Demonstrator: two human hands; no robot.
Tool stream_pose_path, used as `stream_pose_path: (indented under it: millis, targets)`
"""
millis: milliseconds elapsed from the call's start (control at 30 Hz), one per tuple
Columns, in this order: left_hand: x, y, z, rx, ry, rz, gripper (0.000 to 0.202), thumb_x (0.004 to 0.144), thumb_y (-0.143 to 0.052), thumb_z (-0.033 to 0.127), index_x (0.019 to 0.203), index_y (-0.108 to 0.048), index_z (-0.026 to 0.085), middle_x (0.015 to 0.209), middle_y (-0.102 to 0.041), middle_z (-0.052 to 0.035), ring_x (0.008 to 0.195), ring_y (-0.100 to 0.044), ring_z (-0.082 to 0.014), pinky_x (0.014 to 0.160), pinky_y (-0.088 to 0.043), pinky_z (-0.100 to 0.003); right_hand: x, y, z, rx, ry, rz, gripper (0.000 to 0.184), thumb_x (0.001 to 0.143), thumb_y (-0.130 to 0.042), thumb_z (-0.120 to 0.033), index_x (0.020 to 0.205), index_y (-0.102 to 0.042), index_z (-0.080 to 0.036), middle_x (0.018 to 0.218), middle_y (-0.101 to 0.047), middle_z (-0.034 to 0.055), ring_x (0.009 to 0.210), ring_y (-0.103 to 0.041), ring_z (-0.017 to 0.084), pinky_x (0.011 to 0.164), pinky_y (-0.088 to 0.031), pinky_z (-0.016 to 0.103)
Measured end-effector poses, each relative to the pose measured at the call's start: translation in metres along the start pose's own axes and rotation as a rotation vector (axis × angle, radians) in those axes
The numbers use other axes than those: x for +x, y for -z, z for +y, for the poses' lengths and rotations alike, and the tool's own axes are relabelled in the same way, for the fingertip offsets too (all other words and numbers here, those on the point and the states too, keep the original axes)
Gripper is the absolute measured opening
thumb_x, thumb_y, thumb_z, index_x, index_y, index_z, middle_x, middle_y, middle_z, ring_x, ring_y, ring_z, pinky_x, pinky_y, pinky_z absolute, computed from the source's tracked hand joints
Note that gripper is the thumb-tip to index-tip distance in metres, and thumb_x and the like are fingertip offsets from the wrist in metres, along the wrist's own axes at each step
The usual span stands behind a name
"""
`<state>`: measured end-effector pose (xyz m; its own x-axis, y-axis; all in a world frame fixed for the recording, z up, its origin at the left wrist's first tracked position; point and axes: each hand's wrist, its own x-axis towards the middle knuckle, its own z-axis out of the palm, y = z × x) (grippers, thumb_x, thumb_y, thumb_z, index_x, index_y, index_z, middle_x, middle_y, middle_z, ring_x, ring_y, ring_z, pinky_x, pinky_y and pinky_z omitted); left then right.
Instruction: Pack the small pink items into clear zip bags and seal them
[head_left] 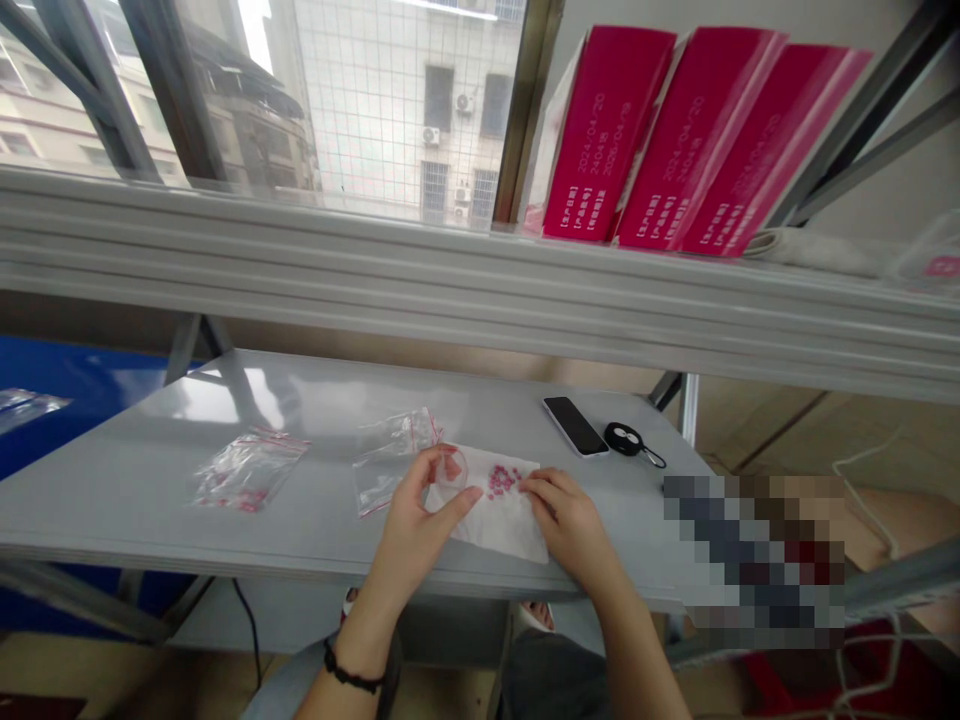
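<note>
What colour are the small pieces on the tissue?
The small pieces are deep pink, shown best in the head view.

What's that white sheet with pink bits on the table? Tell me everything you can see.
The white sheet looks like soft, creased paper or tissue, lying flat on the grey table. A cluster of small pink pieces sits on it. The right hand's fingers rest on its right side; the left hand overlaps its left edge.

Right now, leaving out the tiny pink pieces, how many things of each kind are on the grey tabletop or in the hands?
Clear zip bags: 2
Smartphone: 1
Black key fob: 1
White paper sheet: 1
Clear round dish: 1
Total: 6
</note>
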<state>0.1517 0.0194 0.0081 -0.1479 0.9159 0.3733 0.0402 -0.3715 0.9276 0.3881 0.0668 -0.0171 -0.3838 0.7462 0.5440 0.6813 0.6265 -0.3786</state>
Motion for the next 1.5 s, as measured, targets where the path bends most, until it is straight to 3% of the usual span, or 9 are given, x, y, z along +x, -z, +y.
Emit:
stream_pose_path:
  millis: [133,367,700,1067,1200,1300,1367,1433,1500]
  targets:
    - [-0.001,-0.001,0.0,0.021,-0.017,0.001,0.039,0.085,-0.076,0.032,0.118,-0.057,0.023,0.1,-0.06,-0.0022,0.099,-0.055,-0.0199,0.092,-0.041,-0.031,0.001,0.002,0.0,0.008,-0.073,-0.008,0.026,0.093,-0.054,-0.017,0.109,-0.074,-0.02,0.106,-0.069,0.0103,0.101,-0.067,0.024,0.091,-0.055,0.037]
    - [-0.002,-0.005,0.002,0.052,-0.008,-0.017,0.041,0.083,-0.078,0.034,0.117,-0.059,0.022,0.099,-0.061,-0.0026,0.1,-0.058,-0.0214,0.092,-0.042,-0.032,0.002,-0.004,0.0,-0.049,-0.071,-0.074,0.024,0.096,-0.052,-0.018,0.105,-0.074,-0.019,0.103,-0.07,0.0103,0.1,-0.066,0.024,0.092,-0.053,0.037]
    - [-0.005,-0.008,0.007,0.138,0.019,-0.053,0.043,0.081,-0.079,0.034,0.118,-0.059,0.024,0.103,-0.064,-0.0025,0.098,-0.059,-0.0215,0.092,-0.044,-0.033,0.008,-0.009,-0.007,-0.165,-0.153,-0.071,0.019,0.095,-0.054,-0.016,0.097,-0.072,-0.02,0.096,-0.071,0.0073,0.093,-0.067,0.023,0.084,-0.05,0.033]
    - [-0.007,-0.01,0.004,0.255,-0.063,-0.056,0.041,0.081,-0.078,0.03,0.118,-0.06,0.024,0.106,-0.065,-0.0047,0.105,-0.06,-0.0242,0.098,-0.042,-0.039,0.01,-0.014,-0.019,-0.245,-0.255,-0.002,0.02,0.092,-0.055,-0.015,0.089,-0.073,-0.021,0.087,-0.07,0.0092,0.085,-0.068,0.025,0.077,-0.047,0.033]
    - [-0.008,-0.01,0.003,0.275,-0.063,-0.056,0.044,0.081,-0.079,0.031,0.12,-0.06,0.025,0.107,-0.065,-0.005,0.105,-0.06,-0.0248,0.098,-0.043,-0.04,0.013,-0.012,-0.017,-0.178,-0.252,0.029,0.021,0.092,-0.054,-0.016,0.085,-0.073,-0.021,0.084,-0.07,0.0084,0.082,-0.068,0.024,0.075,-0.048,0.032]
    - [-0.009,-0.011,0.002,0.281,-0.067,-0.065,0.044,0.081,-0.079,0.031,0.12,-0.06,0.025,0.107,-0.065,-0.0052,0.106,-0.06,-0.0258,0.098,-0.043,-0.041,0.02,0.003,-0.025,-0.095,-0.236,0.043,0.019,0.093,-0.055,-0.021,0.087,-0.073,-0.019,0.087,-0.072,0.0079,0.08,-0.068,0.022,0.073,-0.05,0.031]
    - [-0.009,-0.013,0.003,0.291,-0.074,-0.068,0.045,0.081,-0.079,0.031,0.121,-0.059,0.025,0.107,-0.065,-0.0052,0.107,-0.06,-0.0264,0.099,-0.042,-0.042,0.027,0.018,-0.039,0.011,-0.224,0.065,0.018,0.095,-0.057,-0.028,0.092,-0.072,-0.02,0.088,-0.073,0.0063,0.076,-0.067,0.02,0.071,-0.051,0.029]
    - [-0.009,-0.015,0.003,0.307,-0.086,-0.07,0.047,0.08,-0.08,0.03,0.122,-0.059,0.025,0.108,-0.065,-0.0052,0.107,-0.06,-0.0267,0.099,-0.043,-0.043,0.033,0.032,-0.058,0.253,-0.23,0.125,0.017,0.095,-0.06,-0.032,0.093,-0.073,-0.021,0.087,-0.072,0.0056,0.077,-0.067,0.02,0.069,-0.051,0.029]
    - [-0.009,-0.017,0.003,0.316,-0.106,-0.084,0.048,0.079,-0.08,0.028,0.122,-0.06,0.025,0.109,-0.066,-0.0054,0.107,-0.06,-0.0268,0.098,-0.043,-0.043,0.037,0.039,-0.079,0.358,-0.188,0.073,0.014,0.094,-0.063,-0.03,0.091,-0.074,-0.023,0.087,-0.072,0.0043,0.078,-0.066,0.019,0.068,-0.05,0.028]
